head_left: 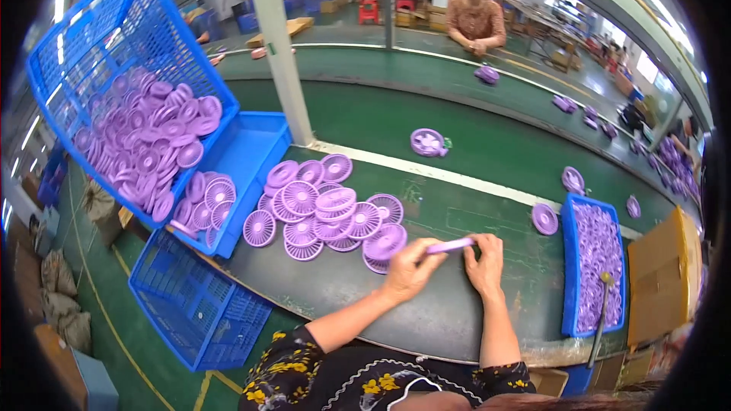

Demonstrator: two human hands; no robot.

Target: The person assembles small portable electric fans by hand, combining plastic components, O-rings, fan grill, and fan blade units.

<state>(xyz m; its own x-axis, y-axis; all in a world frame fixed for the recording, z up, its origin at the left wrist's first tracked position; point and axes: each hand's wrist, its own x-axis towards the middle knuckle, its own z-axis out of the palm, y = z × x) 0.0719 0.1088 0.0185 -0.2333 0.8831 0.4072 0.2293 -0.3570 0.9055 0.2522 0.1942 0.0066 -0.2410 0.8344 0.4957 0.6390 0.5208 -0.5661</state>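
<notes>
Above the front of the dark worktop (pixel 327 289), my left hand (pixel 408 271) and my right hand (pixel 485 263) pinch opposite edges of a purple round slotted grille cover (pixel 451 246). It is seen edge-on, so its face is hidden. Just left of my left hand lies a loose heap of similar purple grille covers (pixel 301 197), some overlapping. Right of my right hand stands a blue tray (pixel 568 289) full of small purple pieces (pixel 598 255). A long-handled tool (pixel 601 320) with a yellowish end leans across it.
A tilted blue crate (pixel 99 11) of purple covers rests over a blue bin (pixel 259 137) at left; another blue crate (pixel 190 297) sits lower. Beyond a white strip, a green conveyor (pixel 350 114) carries purple parts. A pale post (pixel 282 53) rises there. A cardboard box (pixel 666 274) stands far right. A person (pixel 476 15) is opposite.
</notes>
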